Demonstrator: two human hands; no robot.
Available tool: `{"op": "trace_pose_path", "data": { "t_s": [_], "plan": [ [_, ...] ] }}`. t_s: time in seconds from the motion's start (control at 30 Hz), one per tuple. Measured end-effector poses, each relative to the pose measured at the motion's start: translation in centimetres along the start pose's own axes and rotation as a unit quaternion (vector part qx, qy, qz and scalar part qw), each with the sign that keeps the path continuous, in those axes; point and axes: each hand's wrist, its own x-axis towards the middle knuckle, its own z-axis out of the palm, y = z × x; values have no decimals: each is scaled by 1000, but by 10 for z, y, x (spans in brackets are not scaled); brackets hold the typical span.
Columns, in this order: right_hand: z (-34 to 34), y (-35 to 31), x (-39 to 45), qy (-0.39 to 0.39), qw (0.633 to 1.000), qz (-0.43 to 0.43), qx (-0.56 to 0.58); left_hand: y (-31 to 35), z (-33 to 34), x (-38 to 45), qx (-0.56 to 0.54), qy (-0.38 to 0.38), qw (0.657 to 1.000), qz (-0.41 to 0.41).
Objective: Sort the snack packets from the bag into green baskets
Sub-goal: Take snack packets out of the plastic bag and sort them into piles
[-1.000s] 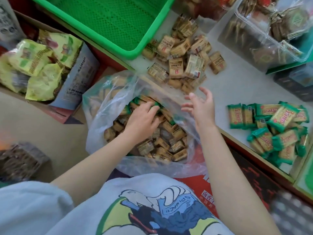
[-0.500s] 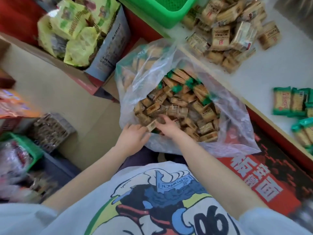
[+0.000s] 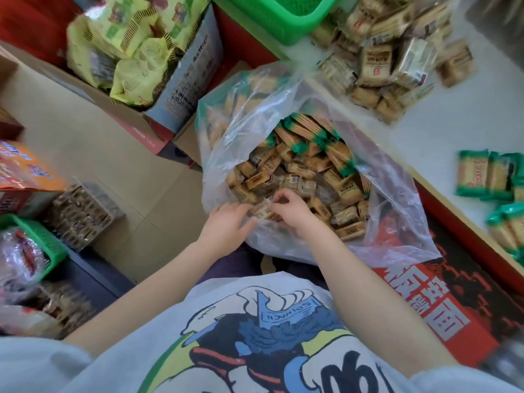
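Observation:
A clear plastic bag [image 3: 397, 222] stands open in front of me, full of brown snack packets [image 3: 295, 177] and green-edged ones [image 3: 317, 137]. My left hand [image 3: 226, 225] holds the bag's near rim between thumb and fingers. Just to its right, my right hand [image 3: 292, 208] reaches inside with curled fingers and pinches a brown packet [image 3: 262, 211] at the near edge. At the top, a corner of a green basket [image 3: 283, 21] sits on the white table [image 3: 442, 137]. A pile of sorted brown packets [image 3: 391, 61] lies beside the basket, and sorted green packets [image 3: 487, 177] lie at the right.
A cardboard box with yellow-green snack bags [image 3: 127, 49] stands at the upper left. On the floor at the left are a small green basket [image 3: 45, 239] with wrapped goods and a clear box of brown snacks [image 3: 82, 214]. A red printed carton [image 3: 425, 307] lies under the bag.
My view swung down and left. Both hands came back from the middle of the bag to its near rim. The right hand, open above the bag before, now pinches a packet.

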Motion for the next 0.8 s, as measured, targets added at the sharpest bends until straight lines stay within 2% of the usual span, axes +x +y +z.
{"op": "trace_pose_path", "data": {
  "t_s": [0.1,0.2,0.3,0.37,0.43,0.5,0.6,0.7,0.8],
  "plan": [
    [-32,-8,-25,17,995,-27,99,19,-16,8,-105,25,994,4],
    [-68,-26,-53,27,986,-48,158,51,-42,20,-169,30,982,83],
    [-101,-46,-79,22,973,-64,221,94,-74,35,-173,-2,973,155],
    [-121,-58,-93,28,950,-75,302,124,-90,44,-167,-24,965,199],
    [-139,-67,-106,39,930,-88,356,153,-101,54,-166,-13,960,225],
    [-155,-72,-120,43,927,-87,363,180,-111,65,-170,32,961,215],
    [-175,-70,-133,37,940,-88,326,217,-125,84,-244,47,962,115],
    [-194,-64,-137,65,950,-114,283,241,-128,100,-321,-17,946,45],
    [-207,-60,-132,106,944,-117,288,264,-122,108,-304,-93,947,31]
  ]
}}
